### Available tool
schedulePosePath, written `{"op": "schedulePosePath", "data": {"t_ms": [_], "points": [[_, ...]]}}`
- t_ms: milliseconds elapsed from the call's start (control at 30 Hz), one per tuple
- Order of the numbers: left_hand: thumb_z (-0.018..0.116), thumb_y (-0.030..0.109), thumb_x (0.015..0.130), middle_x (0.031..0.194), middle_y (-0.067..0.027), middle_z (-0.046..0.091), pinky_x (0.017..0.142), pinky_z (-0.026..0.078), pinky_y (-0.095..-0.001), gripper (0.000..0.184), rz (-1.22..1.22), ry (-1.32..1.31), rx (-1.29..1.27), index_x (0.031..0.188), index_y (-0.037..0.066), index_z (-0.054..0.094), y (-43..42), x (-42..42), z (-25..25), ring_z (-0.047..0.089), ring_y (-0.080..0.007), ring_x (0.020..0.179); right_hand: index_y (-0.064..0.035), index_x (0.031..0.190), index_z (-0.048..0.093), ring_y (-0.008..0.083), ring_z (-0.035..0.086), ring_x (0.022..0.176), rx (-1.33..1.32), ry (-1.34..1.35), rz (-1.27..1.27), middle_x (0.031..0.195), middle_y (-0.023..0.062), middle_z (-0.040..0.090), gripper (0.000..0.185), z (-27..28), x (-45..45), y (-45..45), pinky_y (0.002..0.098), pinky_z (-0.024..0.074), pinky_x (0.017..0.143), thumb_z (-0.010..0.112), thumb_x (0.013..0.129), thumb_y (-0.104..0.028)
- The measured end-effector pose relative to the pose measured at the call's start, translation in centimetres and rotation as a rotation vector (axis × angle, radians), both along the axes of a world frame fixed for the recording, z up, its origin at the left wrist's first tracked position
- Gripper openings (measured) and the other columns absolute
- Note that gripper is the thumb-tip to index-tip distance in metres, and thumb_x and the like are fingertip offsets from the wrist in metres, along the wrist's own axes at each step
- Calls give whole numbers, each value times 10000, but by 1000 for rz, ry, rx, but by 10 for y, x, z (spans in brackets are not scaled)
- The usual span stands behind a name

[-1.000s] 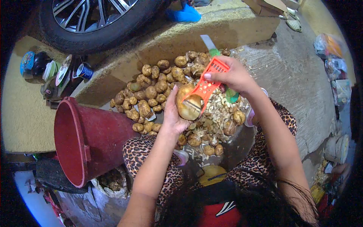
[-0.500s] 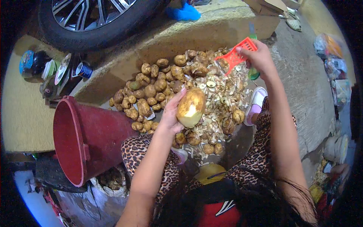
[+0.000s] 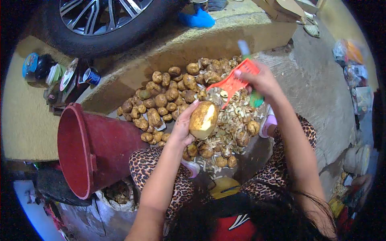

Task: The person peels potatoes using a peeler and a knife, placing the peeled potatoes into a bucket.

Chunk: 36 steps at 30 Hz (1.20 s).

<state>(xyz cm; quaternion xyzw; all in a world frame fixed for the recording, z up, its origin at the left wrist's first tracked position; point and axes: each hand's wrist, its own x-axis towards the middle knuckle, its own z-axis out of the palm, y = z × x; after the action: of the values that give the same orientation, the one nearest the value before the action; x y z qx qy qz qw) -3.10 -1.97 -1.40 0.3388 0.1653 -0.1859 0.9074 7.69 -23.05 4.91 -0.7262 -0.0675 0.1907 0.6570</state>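
Note:
My left hand [image 3: 185, 126] is wrapped round a large potato [image 3: 204, 119], brown-skinned with pale peeled strips on its upper side and lower end. In my right hand [image 3: 263, 82] is a red-orange peeler [image 3: 232, 83] with a slotted handle, its forked head close to the potato's upper right but apart from it. A green piece [image 3: 256, 99] shows below that hand and moves with it; I cannot make out what it is. Under both hands lie a heap of unpeeled potatoes [image 3: 172, 94] and a pile of pale peelings [image 3: 233, 124].
A dark red bucket [image 3: 116, 132] lies tilted at the left, its mouth facing left. A concrete ledge [image 3: 161, 60] runs behind the potatoes, with a car wheel [image 3: 100, 28] and a blue plastic bag [image 3: 197, 19] above. Filled plastic bags [image 3: 356, 74] are at the far right.
My right hand has brought the peeler down and left, closer to the potato. The pale peeled strip along the potato's upper side now looks longer; my left hand has barely moved.

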Motion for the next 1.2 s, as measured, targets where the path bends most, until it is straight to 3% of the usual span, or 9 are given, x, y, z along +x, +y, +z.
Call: {"op": "schedulePosePath", "data": {"t_ms": [300,433,633,700,833,900,967,1033,1200], "points": [[522,249,841,1149,-128,536,907,435,-391,432,10,-51,-5,1204,26,449,10,-41,13,537,-234,1047,-59,909,568,123,578,754,190,73,100,844,29,616,228,-8,-34,-17,263,467,694,678,733,-151],[550,306,825,1164,-112,532,906,432,-384,460,120,0,-147,1197,51,460,23,-73,-4,538,-230,1045,-40,1028,535,183,600,836,477,379,-92,948,66,612,266,-33,-67,-25,322,492,756,605,791,-138],[538,353,821,1107,-77,576,873,453,-380,420,142,33,-118,1149,95,505,43,-143,-35,563,-206,1005,-39,986,537,135,585,722,529,375,25,891,58,608,198,-15,-127,-21,243,488,578,552,839,-172],[534,359,826,1123,-76,569,886,444,-376,428,153,-40,-96,1165,101,500,33,-166,-16,555,-202,1022,-84,915,549,81,494,532,305,375,20,739,17,587,143,-11,-134,-26,197,394,416,549,854,-213],[546,413,814,1167,-116,531,854,453,-405,521,289,-2,-196,1215,92,460,13,-195,-12,537,-278,1018,-109,971,556,73,499,589,253,306,194,788,-7,584,158,-7,-146,-28,198,406,458,528,875,-232],[521,461,811,1091,-135,557,687,515,-416,537,277,-47,-344,1190,84,471,13,-189,-46,569,-334,908,-105,993,555,76,507,617,264,276,159,818,-6,590,175,-17,-143,-25,207,414,474,521,881,-234],[480,486,826,1033,-122,580,578,527,-390,531,405,-48,-181,1171,82,480,-8,-180,-21,595,-314,821,-93,1014,552,75,542,665,297,312,146,848,4,604,213,-23,-140,-18,231,460,521,497,894,-260],[456,518,829,977,-106,599,505,521,-347,531,319,-21,-161,1149,95,491,-7,-170,-5,612,-270,745,-83,971,550,76,523,529,302,321,178,779,11,605,212,-14,-141,-7,210,442,441,487,900,-273],[487,532,816,892,-38,625,499,499,-309,469,329,62,-114,1061,139,557,-5,-140,-17,614,-184,725,-56,909,558,73,529,515,343,256,195,724,17,602,201,-14,-147,10,194,417,412,588,838,-241]]}}
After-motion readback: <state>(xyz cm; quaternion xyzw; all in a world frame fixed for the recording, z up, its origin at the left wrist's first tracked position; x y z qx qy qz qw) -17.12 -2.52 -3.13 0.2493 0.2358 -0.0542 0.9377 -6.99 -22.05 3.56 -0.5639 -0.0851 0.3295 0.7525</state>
